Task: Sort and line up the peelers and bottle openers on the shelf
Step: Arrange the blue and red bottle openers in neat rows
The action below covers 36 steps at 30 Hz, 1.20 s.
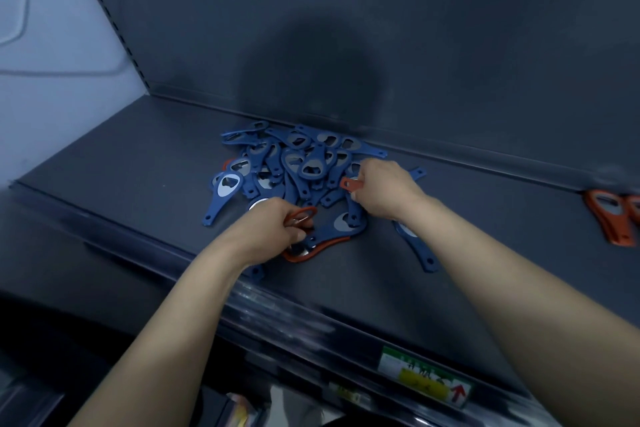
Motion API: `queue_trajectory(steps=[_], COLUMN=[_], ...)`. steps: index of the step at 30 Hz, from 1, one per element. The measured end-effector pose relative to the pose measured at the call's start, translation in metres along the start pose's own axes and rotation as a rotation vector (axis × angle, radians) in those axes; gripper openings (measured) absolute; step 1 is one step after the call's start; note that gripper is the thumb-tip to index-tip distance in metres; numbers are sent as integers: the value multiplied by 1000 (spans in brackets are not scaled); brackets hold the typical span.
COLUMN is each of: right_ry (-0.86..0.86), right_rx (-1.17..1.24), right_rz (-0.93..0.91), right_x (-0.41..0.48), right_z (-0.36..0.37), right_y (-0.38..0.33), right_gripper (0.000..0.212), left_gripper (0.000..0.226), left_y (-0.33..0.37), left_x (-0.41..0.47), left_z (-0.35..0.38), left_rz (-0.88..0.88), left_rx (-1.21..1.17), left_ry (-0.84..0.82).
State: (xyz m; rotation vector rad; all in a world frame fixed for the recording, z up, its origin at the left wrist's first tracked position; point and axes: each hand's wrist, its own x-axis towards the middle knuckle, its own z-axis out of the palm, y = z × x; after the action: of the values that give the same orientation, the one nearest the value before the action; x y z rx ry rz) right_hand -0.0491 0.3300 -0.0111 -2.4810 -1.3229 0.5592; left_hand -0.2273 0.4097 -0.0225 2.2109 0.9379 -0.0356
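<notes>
Blue openers lie in a tangled pile (pixel 298 163) on the dark shelf (pixel 121 163), heaped just in front of the back wall (pixel 450 45); a few orange ones are mixed in along the pile's near side. No peeler can be made out. The left hand (pixel 266 229), at the pile's near edge, grips an orange opener (pixel 306 213) by its head, fingers curled round it. The right hand (pixel 384 189), on the pile's right side, pinches an orange handle (pixel 349 184) between thumb and fingers. Judged from shape, each opener is flat, light and stiff, with a metal insert in the wide head and a thin handle ending in a hang hole. Heads and handles interlock in the pile, so a pull on one is likely to drag its neighbours. Take hold at a free handle tip or across the head, and lift upward before moving sideways. Smooth faces may slide on each other; nothing looks fragile. An orange row (pixel 607 218) lies well to the right of the pile, near the wall. Open shelf lies between pile and row, apart from one stray opener (pixel 415 250) just right of the pile. More open shelf lies left of the pile. The front lip (pixel 277 308) runs near the pile's near side; pieces dragged that way could drop off.
</notes>
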Motion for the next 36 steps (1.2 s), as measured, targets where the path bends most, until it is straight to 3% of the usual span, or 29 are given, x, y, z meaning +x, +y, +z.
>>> queue_trajectory(steps=[5, 9, 14, 17, 19, 22, 25, 28, 30, 33, 36], right_ry=[-42, 12, 55, 48, 53, 59, 60, 64, 56, 32, 63], right_rx=[99, 171, 211, 229, 236, 232, 237, 271, 286, 368, 549], right_rz=[-196, -250, -290, -296, -295, -280, -271, -268, -256, -214, -141], right_x=[-1, 1, 8, 13, 18, 26, 33, 39, 43, 48, 52], right_z=[7, 13, 12, 13, 15, 18, 18, 13, 7, 2, 0], right_y=[-12, -21, -38, -46, -51, -56, -57, -54, -52, -46, -40], right_gripper=[12, 11, 11, 14, 15, 14, 13, 11, 7, 6, 23], left_gripper=[42, 25, 7, 16, 4, 15, 23, 14, 3, 6, 6], left_y=[-1, 1, -9, -26, -40, -58, -74, -82, -81, -80, -79], left_x=[-6, -7, -14, -16, -12, 3, 25, 52, 66, 83, 93], left_z=[2, 6, -11, -33, -47, -64, -77, -86, -88, -89, -94], left_rz=[-1, -9, 18, -26, -73, -158, -196, -241, -244, -239, -226], left_rx=[36, 110, -73, -132, -193, -389, -397, -173, -115, -66, -18], left_ry=[-27, 1, 109, 232, 318, 451, 538, 506, 461, 396, 306])
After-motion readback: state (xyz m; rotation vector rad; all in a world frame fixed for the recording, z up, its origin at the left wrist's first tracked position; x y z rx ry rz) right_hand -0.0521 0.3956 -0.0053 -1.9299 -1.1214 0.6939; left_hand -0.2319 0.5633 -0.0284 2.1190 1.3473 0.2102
